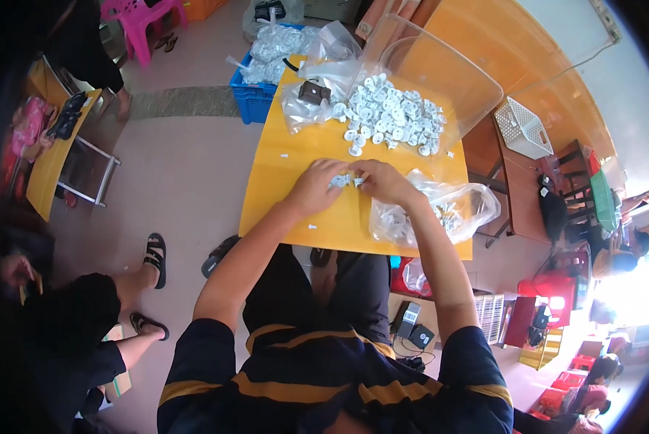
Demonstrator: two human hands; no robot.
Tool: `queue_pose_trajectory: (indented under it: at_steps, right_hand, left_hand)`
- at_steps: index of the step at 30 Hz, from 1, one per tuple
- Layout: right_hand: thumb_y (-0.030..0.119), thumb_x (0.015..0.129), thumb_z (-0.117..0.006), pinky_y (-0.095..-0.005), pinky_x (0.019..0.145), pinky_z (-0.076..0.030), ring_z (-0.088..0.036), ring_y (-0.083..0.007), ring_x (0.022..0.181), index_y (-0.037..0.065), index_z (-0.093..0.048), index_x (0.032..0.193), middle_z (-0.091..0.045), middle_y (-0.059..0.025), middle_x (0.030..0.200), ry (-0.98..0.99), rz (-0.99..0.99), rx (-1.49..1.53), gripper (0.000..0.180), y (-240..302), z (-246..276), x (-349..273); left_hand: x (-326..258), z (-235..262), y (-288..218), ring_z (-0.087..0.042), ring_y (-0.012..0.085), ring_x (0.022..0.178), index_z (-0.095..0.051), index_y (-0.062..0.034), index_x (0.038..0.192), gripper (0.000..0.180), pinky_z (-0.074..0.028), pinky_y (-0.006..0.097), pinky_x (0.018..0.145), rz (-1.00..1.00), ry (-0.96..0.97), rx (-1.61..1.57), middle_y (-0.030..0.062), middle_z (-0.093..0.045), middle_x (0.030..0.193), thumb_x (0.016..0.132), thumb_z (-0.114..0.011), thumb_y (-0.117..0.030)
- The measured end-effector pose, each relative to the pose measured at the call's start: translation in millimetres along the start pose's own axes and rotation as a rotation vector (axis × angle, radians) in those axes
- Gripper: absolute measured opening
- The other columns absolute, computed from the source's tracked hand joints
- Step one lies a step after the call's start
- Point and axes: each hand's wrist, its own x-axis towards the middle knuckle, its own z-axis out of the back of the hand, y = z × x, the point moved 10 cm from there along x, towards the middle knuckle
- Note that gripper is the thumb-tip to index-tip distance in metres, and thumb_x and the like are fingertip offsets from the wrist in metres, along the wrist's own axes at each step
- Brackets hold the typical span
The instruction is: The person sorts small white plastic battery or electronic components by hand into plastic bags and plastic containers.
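Observation:
Over the middle of a yellow table (288,181), my left hand (317,186) and my right hand (382,181) meet, fingers pinched together on a small white plastic part (345,181). A heap of similar white round parts (393,119) lies farther back on the table, spilling from a clear plastic bin (440,72). A clear bag (440,210) holding more small parts lies under my right forearm. How the part is shared between the two hands is hard to tell.
A crumpled clear bag with a dark brown block (314,92) lies at the table's far left. A blue crate (256,98) of bagged white parts stands behind. Another person's sandalled legs (140,278) are at left. A white basket (523,130) sits right.

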Motion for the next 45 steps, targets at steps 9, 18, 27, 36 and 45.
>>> queue_pose_trajectory:
  at_steps: [9, 18, 27, 36, 45]
  right_hand:
    - [-0.009, 0.085, -0.056, -0.0443, 0.09, -0.057, -0.07, -0.0359, 0.104, 0.007, -0.071, 0.118, -0.072, -0.0188, 0.114, -0.439, -0.097, -0.06, 0.04, -31, 62, 8]
    - [0.001, 0.088, -0.06, -0.0449, 0.098, -0.055, -0.066, -0.0378, 0.114, 0.015, -0.071, 0.124, -0.065, -0.0177, 0.128, -0.283, 0.058, -0.245, 0.04, -6, 22, 50]
    - [0.002, 0.084, -0.065, -0.0466, 0.092, -0.058, -0.07, -0.0407, 0.106, 0.01, -0.071, 0.118, -0.067, -0.0198, 0.128, -0.241, 0.039, -0.259, 0.036, -13, 9, 49]
    - [-0.003, 0.083, -0.063, -0.0408, 0.096, -0.056, -0.069, -0.0333, 0.113, 0.009, -0.071, 0.123, -0.069, -0.0175, 0.126, -0.262, 0.038, -0.085, 0.043, -8, 15, 49]
    - [-0.018, 0.082, -0.05, -0.0339, 0.094, -0.055, -0.072, -0.0221, 0.105, 0.006, -0.071, 0.117, -0.076, -0.01, 0.112, -0.393, -0.117, 0.136, 0.048, -45, 52, 61]
  left_hand:
    - [-27, 23, 68, -0.065, 0.0225, 0.12, -0.057, -0.0001, 0.14, 0.038, -0.051, 0.034, 0.103, 0.349, -0.288, -0.728, 0.0154, -0.066, 0.133, 0.105, -0.05, -0.013]
    - [-33, 24, 76, -0.068, 0.0181, 0.111, -0.059, -0.0024, 0.138, 0.036, -0.055, 0.031, 0.091, 0.398, -0.322, -0.765, 0.0115, -0.069, 0.127, 0.108, -0.048, -0.019]
    - [-32, 24, 74, -0.068, 0.0198, 0.112, -0.058, -0.0033, 0.138, 0.037, -0.056, 0.032, 0.093, 0.386, -0.307, -0.753, 0.0116, -0.069, 0.128, 0.105, -0.045, -0.012]
    - [-29, 22, 73, -0.067, 0.0208, 0.115, -0.057, -0.0028, 0.139, 0.041, -0.055, 0.033, 0.095, 0.387, -0.291, -0.779, 0.0132, -0.067, 0.132, 0.101, -0.043, -0.004]
    - [-27, 22, 72, -0.066, 0.0207, 0.116, -0.057, -0.0025, 0.14, 0.044, -0.055, 0.033, 0.097, 0.417, -0.282, -0.84, 0.0137, -0.065, 0.133, 0.1, -0.041, 0.0]
